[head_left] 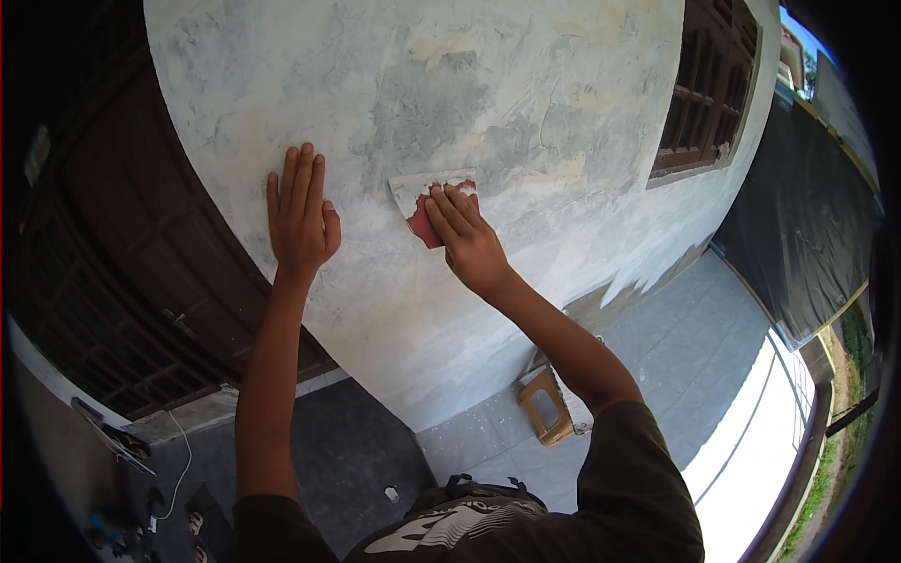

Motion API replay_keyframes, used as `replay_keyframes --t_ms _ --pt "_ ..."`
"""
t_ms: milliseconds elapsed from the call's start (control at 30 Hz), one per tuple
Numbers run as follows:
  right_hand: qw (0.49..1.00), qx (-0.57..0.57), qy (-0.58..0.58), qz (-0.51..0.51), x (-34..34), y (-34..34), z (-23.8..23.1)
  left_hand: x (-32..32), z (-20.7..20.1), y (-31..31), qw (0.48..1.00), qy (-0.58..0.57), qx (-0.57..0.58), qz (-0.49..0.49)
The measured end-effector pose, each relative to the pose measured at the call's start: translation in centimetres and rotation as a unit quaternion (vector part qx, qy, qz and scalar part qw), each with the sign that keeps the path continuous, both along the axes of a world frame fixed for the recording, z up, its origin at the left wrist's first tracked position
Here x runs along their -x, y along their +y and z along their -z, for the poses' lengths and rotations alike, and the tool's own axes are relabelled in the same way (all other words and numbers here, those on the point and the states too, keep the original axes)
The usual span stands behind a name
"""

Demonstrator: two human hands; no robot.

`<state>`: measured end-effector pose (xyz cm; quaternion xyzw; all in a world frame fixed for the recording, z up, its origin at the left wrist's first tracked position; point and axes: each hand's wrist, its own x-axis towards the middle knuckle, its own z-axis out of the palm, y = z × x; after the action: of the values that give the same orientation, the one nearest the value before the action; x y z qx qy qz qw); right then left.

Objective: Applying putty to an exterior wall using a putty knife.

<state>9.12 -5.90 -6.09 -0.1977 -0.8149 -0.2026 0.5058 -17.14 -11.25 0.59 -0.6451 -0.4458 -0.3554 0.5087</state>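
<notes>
A curved-looking wall (427, 103) stands in front of me, coated in patchy white and grey plaster. My left hand (300, 225) lies flat on it, fingers stretched upward and close together, with nothing held. To its right, my right hand (474, 246) grips a flat red putty scraper (424, 223), fingertips pressed on its face. White putty covers the scraper's broad upper edge, which rests against the wall. The part under my fingers and palm is hidden.
A dark wooden door (131, 206) is at the left, and a barred brown window (709, 89) at the upper right. On the tiled floor (648, 328) below sits an open cardboard box (542, 418). A white cable (188, 460) trails at the lower left. Dark sheeting (788, 216) hangs at the right.
</notes>
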Motion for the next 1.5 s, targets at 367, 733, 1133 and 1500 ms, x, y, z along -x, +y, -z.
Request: replay_keyframes --t_ms 367,733,1133,1500 --pt "0.988 0.0 0.155 0.008 -0.1 1.1 -6.0 0.2 0.3 -0.3 1.0 -0.005 0.007 -0.003" --pt "0.89 0.436 -0.071 -0.116 0.1 -7.4 22.3 0.2 0.3 0.4 1.0 -0.004 0.0 0.002" --pt "0.945 0.204 0.231 -0.107 -3.2 -2.1 0.7 0.2 0.2 0.2 1.0 0.004 -0.002 -0.002" --pt "0.996 -0.016 0.081 0.016 1.1 1.8 -1.7 -0.1 0.1 0.2 1.0 0.003 -0.002 -0.001"
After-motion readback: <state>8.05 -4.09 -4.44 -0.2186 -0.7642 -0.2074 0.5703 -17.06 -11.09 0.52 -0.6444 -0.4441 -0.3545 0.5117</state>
